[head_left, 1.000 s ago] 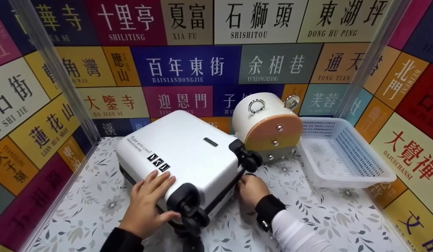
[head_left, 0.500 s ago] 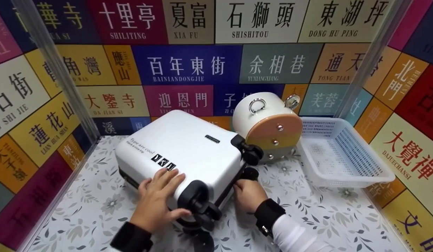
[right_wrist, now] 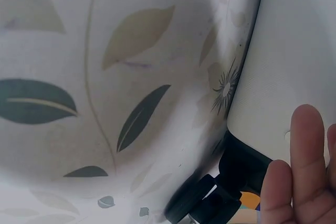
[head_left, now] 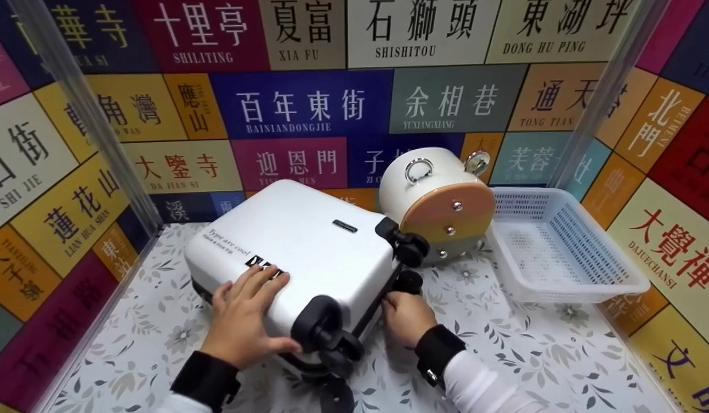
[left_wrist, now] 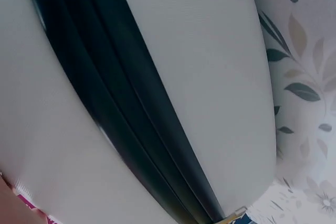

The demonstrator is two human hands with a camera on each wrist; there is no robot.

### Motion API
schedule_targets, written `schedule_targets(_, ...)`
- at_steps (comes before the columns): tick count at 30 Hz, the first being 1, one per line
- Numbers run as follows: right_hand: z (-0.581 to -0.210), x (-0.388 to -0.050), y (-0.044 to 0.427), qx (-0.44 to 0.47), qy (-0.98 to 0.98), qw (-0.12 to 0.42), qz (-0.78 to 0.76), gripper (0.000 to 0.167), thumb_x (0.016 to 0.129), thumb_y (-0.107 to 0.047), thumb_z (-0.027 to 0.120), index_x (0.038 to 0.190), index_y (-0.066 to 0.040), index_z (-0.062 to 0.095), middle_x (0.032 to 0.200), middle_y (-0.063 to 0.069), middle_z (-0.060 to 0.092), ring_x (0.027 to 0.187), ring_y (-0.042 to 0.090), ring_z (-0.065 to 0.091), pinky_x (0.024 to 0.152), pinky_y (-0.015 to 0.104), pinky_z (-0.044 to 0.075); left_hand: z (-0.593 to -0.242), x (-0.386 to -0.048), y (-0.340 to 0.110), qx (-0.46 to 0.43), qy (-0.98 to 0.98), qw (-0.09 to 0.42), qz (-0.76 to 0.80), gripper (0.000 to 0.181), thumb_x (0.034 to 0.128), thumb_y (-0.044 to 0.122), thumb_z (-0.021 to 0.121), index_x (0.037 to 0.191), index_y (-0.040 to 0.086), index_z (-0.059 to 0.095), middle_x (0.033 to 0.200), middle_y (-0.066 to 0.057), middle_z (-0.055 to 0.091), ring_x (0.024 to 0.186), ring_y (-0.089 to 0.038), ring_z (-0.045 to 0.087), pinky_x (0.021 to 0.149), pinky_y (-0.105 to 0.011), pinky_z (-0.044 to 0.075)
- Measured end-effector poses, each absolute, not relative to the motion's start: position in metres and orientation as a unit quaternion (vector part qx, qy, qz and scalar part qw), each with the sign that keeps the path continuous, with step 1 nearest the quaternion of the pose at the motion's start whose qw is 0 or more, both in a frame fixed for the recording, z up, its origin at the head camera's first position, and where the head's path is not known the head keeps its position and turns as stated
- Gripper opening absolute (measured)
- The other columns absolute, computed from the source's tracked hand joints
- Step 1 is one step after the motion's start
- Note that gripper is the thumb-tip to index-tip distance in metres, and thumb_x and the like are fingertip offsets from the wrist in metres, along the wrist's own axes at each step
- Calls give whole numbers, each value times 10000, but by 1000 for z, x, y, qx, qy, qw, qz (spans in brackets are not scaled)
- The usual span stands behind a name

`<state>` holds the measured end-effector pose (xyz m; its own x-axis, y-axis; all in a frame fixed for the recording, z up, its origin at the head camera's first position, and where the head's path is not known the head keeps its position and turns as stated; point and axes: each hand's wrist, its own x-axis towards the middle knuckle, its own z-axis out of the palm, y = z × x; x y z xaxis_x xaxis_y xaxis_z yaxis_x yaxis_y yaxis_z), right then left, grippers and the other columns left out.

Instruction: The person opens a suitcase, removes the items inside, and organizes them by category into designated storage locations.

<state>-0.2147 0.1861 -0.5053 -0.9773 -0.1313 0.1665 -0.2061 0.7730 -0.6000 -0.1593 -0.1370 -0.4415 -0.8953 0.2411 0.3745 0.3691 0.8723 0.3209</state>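
Observation:
A small white hard-shell suitcase (head_left: 308,241) lies on its side in the head view, its black wheels (head_left: 326,330) toward the person. My left hand (head_left: 242,321) rests on its near left edge, fingers spread over the black logo and thumb beside the near wheel. In the left wrist view, a black band (left_wrist: 121,93) runs between the pale shell halves. My right hand (head_left: 411,318) touches the wheel end low down, fingertips partly hidden in the head view. In the right wrist view its straight fingers (right_wrist: 308,156) lie by the white shell (right_wrist: 294,51), near a wheel (right_wrist: 220,198).
Behind the suitcase stands a white drum-shaped box (head_left: 446,195) with a striped front, round knobs and two metal rings. A white plastic basket (head_left: 578,295) sits at the right. Walls with printed signs enclose the leaf-patterned surface (head_left: 492,321).
The suitcase has turned slightly, its near wheel end shifting right. My left hand moved right with it, then slid slightly back left. The right hand stays low by the wheel end.

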Motion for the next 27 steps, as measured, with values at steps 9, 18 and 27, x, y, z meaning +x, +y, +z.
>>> schedule_targets(9, -504, -210, 186, 102, -941, 57, 316, 210, 1020, -159, 618, 824, -144, 691, 803, 31, 722, 786, 262, 710, 747, 486, 576, -449, -144, -111, -119, -955, 192, -190, 1243, 500, 816, 846, 1553, 244, 517, 1629, -83, 477, 1536, -395, 347, 1171, -710, 188)
schedule_targets(18, -506, -210, 191, 123, -937, 78, 317, 258, 1018, -138, 625, 761, -156, 629, 721, 12, 678, 698, 212, 670, 696, 437, 560, -437, -133, -91, -98, -960, 162, -208, 1187, 552, 738, 892, 1554, 224, 515, 1616, -121, 468, 1521, -429, 340, 1140, -725, 209)
schedule_targets(27, -505, -210, 191, 115, -937, 78, 321, 232, 1016, -151, 634, 785, -160, 662, 751, 11, 711, 714, 207, 682, 705, 434, 568, -433, -151, -125, -120, -967, 171, -144, 1210, 569, 782, 865, 1581, 240, 482, 1660, -106, 438, 1537, -395, 363, 1187, -727, 193)
